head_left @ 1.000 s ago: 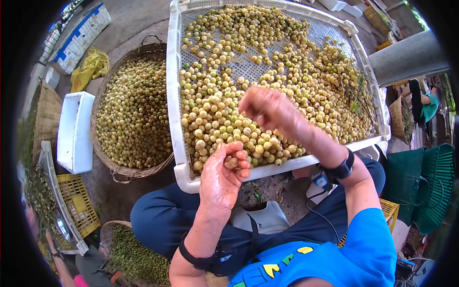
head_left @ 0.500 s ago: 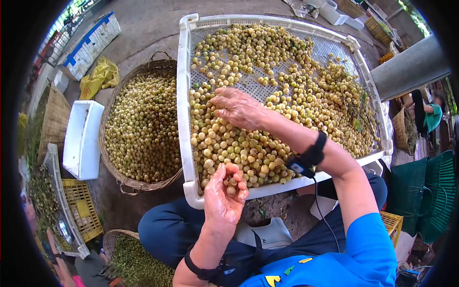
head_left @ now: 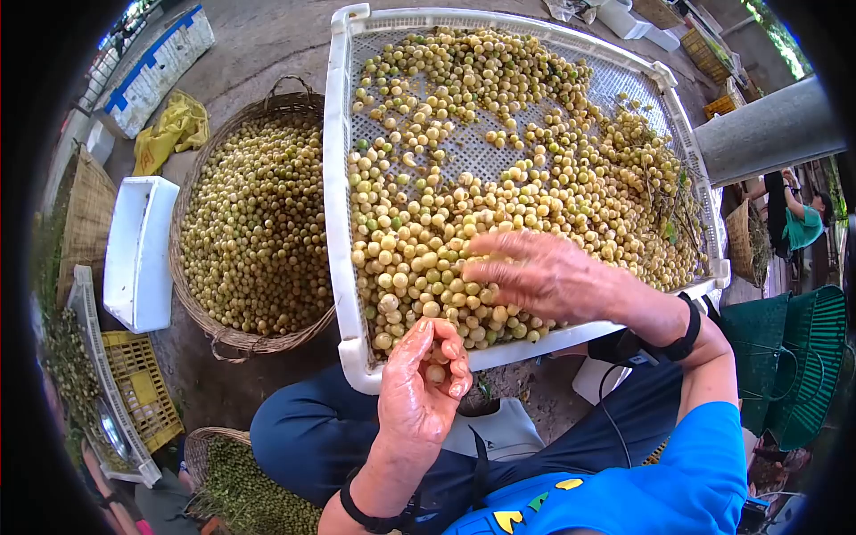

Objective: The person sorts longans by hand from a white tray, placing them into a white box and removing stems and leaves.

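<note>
Small round yellow-green fruits cover much of a white perforated plastic tray in front of me. At the tray's near edge my left hand is palm up with its fingers curled in, and at least one small round fruit shows inside them. My right hand hovers over or touches the fruits at the near middle of the tray, palm down and slightly blurred. Its fingers are stretched and a little apart, with nothing visible held. What lies under that palm is hidden.
Left of the tray stands a wicker basket full of the same fruits. Beyond it are a white foam box and a yellow crate. Stems and twigs lie at the tray's right. A grey pillar and a person are further right.
My right hand has moved right and nearer to me, from the tray's left part to its near middle. My left hand stays by the near edge, curled around fruit.
</note>
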Motion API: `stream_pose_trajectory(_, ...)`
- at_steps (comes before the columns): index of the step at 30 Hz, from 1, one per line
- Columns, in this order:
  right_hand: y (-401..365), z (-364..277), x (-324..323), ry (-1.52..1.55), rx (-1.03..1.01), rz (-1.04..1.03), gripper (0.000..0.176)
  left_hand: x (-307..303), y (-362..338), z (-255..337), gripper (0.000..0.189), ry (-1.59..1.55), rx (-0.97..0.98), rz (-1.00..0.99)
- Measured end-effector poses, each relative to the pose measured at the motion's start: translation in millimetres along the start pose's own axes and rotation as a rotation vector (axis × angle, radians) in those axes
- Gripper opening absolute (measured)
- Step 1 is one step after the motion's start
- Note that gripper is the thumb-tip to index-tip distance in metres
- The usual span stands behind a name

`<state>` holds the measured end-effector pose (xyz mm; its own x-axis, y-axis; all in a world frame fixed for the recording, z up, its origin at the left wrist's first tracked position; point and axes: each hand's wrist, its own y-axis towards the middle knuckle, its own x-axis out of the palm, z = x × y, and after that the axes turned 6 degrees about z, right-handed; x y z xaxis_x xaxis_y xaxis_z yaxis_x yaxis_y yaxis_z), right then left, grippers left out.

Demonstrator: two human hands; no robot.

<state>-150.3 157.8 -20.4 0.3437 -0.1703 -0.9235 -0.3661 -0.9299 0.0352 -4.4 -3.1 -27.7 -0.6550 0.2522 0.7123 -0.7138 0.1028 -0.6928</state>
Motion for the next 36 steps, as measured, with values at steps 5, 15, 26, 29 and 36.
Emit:
stream_pose_trajectory(5,41,52,6,0.019,0.265,0.141,0.020,0,0,-2,0.019,0.015,-0.005,0.005)
stream_pose_trajectory(15,47,83,26,-0.058,0.370,0.085,0.013,-3,-1,-1,0.018,0.016,-0.016,-0.001)
stream_pose_trajectory(26,55,108,26,-0.051,0.493,0.080,0.020,2,6,-3,0.017,0.070,0.032,0.027)
stream_pose_trajectory(29,61,111,23,0.017,0.513,0.053,0.019,-1,14,-5,0.020,0.095,0.086,-0.024)
stream_pose_trajectory(36,40,27,-3,0.809,0.404,0.100,0.015,-17,23,-1,0.038,-0.062,0.063,-0.139)
